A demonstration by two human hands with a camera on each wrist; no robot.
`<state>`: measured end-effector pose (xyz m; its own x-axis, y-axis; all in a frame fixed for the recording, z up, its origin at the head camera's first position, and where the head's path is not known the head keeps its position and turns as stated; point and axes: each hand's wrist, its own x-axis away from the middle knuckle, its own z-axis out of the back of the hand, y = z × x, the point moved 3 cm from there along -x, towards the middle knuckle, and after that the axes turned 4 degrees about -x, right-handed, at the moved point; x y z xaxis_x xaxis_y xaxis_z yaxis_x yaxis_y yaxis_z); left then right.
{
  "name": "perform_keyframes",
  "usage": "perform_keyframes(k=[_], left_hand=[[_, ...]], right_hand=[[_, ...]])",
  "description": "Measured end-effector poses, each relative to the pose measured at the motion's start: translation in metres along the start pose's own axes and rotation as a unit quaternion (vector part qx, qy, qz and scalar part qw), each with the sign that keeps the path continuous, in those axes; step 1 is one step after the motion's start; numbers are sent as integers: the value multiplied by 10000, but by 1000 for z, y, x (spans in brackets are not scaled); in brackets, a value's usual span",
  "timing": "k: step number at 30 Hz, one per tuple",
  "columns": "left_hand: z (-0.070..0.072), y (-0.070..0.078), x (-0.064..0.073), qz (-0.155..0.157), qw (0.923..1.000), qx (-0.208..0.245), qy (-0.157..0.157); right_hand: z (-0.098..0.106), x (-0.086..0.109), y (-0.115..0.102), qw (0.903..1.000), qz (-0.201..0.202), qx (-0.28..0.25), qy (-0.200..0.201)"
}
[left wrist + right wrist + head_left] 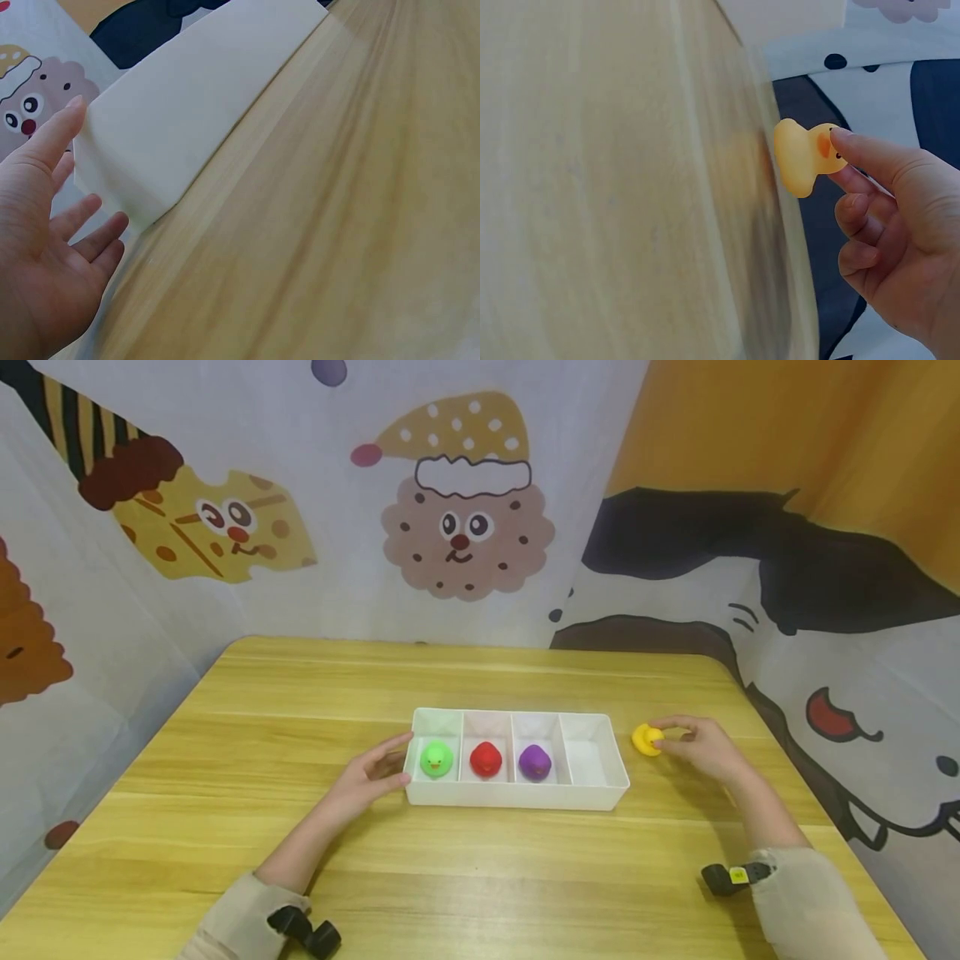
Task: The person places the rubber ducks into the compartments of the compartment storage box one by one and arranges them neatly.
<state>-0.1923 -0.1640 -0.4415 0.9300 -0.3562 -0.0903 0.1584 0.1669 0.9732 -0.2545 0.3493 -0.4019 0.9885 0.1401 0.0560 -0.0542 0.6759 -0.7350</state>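
Note:
A white divided tray (510, 795) sits on the table with its compartments in a row. From the left, one each, it holds a green rubber duck (436, 759), a red rubber duck (486, 760) and a purple rubber duck (536, 762); nothing lies in the rightmost compartment. My left hand (363, 783) is at the tray's left end, thumb and fingers spread and fairly straight against it. To the tray's right, my right hand (701, 747) pinches a yellow rubber duck (645, 740). The right wrist view shows thumb and fingertips on that duck's head (829, 148), its body sticking out.
The wooden table (480, 877) extends around the tray, its far edge meeting a printed cloth backdrop (345, 602). Dark wrist cameras are strapped on both sleeves, the left one (306, 933) and the right one (735, 877).

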Motion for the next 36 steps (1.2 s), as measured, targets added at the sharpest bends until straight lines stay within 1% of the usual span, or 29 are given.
perform_keyframes(k=[5, 14, 20, 27, 36], left_hand=[[0, 0, 0, -7, 10000, 23, 7], [-1, 1, 1, -43, 10000, 54, 1], [-1, 1, 1, -46, 10000, 54, 9], [-1, 0, 1, 17, 10000, 62, 39], [-1, 0, 1, -5, 10000, 52, -2]], right_hand=[[2, 4, -8, 9998, 99, -37, 176], [6, 13, -31, 9980, 414, -116, 473], [7, 20, -43, 9963, 552, -116, 643], [5, 29, -64, 9953, 661, -58, 699], [-4, 38, -86, 9905, 1140, -209, 743]])
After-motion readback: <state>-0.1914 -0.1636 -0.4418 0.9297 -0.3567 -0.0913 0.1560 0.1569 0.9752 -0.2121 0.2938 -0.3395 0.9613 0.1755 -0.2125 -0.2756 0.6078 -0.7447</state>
